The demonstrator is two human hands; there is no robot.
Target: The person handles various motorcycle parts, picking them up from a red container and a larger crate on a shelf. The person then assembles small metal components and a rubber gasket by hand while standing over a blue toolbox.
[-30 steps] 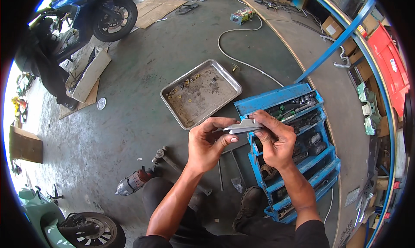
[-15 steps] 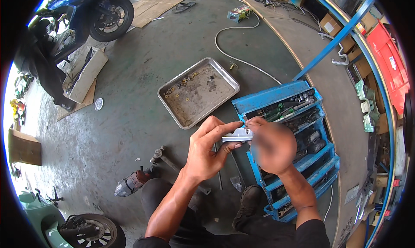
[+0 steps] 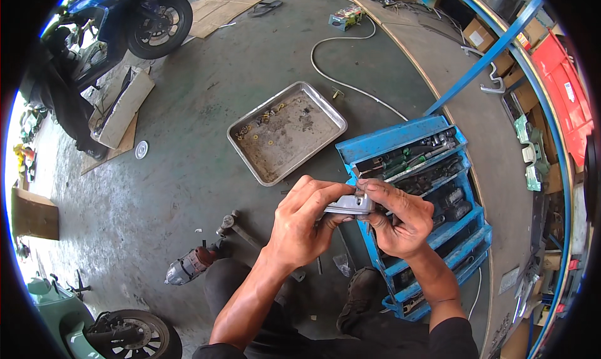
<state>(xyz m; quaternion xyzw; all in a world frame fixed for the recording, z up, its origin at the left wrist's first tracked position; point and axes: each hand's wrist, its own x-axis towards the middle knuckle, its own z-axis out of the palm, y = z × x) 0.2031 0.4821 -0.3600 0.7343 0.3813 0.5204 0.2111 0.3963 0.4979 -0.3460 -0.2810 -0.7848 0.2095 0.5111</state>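
Observation:
A small silver-grey metal part (image 3: 350, 203) with a flat rim and a raised top is held between my two hands, in front of me. My left hand (image 3: 300, 218) pinches its left end, thumb below and fingers above. At the other end, my right hand (image 3: 402, 218) grips it between thumb and fingers, with the fingertips of both hands meeting at its top edge. My fingers hide part of it. Just beyond and to the right stands an open blue toolbox (image 3: 385, 138) with tools in its tiers.
A metal tray (image 3: 297, 140) with small brass-coloured pieces lies ahead on the floor. A hammer (image 3: 243, 235) and a power tool (image 3: 191, 265) lie at the left. Motorcycles stand far left (image 3: 159, 27) and lower left (image 3: 134, 337). A pale hose (image 3: 316, 64) curves across the floor.
My right hand has turned, so its thumb and fingers now show around the part. The silver-grey part has tilted and shifted slightly. My left hand keeps hold of it.

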